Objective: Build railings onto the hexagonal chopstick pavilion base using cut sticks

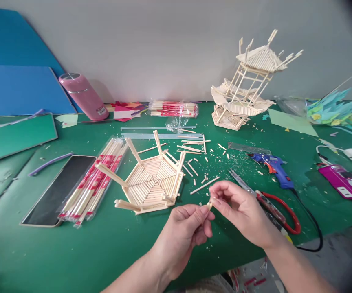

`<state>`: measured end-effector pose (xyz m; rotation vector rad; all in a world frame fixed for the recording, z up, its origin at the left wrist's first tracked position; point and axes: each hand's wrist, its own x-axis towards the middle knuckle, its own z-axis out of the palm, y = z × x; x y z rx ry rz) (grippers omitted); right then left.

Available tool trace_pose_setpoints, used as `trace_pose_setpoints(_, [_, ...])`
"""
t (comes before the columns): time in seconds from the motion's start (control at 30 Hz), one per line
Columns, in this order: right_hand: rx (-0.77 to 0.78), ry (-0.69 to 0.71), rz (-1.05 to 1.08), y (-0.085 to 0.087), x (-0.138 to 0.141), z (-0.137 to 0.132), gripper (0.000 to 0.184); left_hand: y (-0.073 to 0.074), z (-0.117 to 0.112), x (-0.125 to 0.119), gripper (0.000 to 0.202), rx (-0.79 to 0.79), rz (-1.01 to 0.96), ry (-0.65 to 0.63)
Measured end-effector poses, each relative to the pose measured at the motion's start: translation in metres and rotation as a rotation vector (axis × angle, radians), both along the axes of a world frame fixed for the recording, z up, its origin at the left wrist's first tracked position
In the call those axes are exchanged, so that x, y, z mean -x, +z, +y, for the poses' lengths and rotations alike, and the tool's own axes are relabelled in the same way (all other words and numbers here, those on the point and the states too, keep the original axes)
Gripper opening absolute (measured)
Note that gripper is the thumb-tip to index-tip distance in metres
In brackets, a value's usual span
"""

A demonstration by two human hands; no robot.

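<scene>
My left hand (188, 228) is closed, its thumb and forefinger pinching a short piece of wooden stick (210, 205). My right hand (243, 211) is closed too, its fingertips together at the upper end of that piece. Just left of the hands, a hexagonal base of wooden sticks (154, 181) lies on the green table (108, 252). Paired stick posts (133, 151) rise from its corners, leaning outward. Loose sticks and cut bits (205, 185) are scattered beyond my hands. A pair of scissors (245, 183) with red handles lies by my right hand, partly hidden behind it.
A stick pagoda model (243, 89) stands at the back right. Near it are a blue glue gun (273, 169) and a purple device (344, 181). Left are bagged sticks (95, 181), a phone (60, 193) and a pink bottle (86, 97). Another stick bundle (172, 108) lies behind.
</scene>
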<state>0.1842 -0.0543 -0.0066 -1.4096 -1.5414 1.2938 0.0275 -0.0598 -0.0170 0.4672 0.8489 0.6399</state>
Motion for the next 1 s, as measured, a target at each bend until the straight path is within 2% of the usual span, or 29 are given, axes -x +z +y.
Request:
trace_pose_setpoints(0.07, [0.074, -0.039, 0.143, -0.004, 0.007, -0.002, 0.021, -0.001, -0.001, -0.001, 0.024, 0.026, -0.053, 0.056])
trace_pose_setpoints(0.2, [0.126, 0.008, 0.263, -0.006, 0.019, -0.002, 0.019, 0.0, 0.0, 0.001, 0.032, 0.008, -0.085, 0.069])
trace_pose_setpoints(0.33, [0.143, 0.045, 0.277, -0.006, 0.02, 0.002, 0.023, 0.002, 0.003, 0.005, 0.023, 0.002, -0.064, 0.01])
trace_pose_setpoints(0.47, [0.151, 0.022, 0.26, -0.011, 0.017, 0.004, 0.023, 0.004, 0.005, 0.008, 0.022, -0.018, -0.046, -0.033])
trace_pose_setpoints(1.0, [0.105, -0.019, 0.252, -0.01, 0.016, 0.007, 0.024, 0.003, 0.004, 0.011, 0.023, 0.024, -0.07, -0.034])
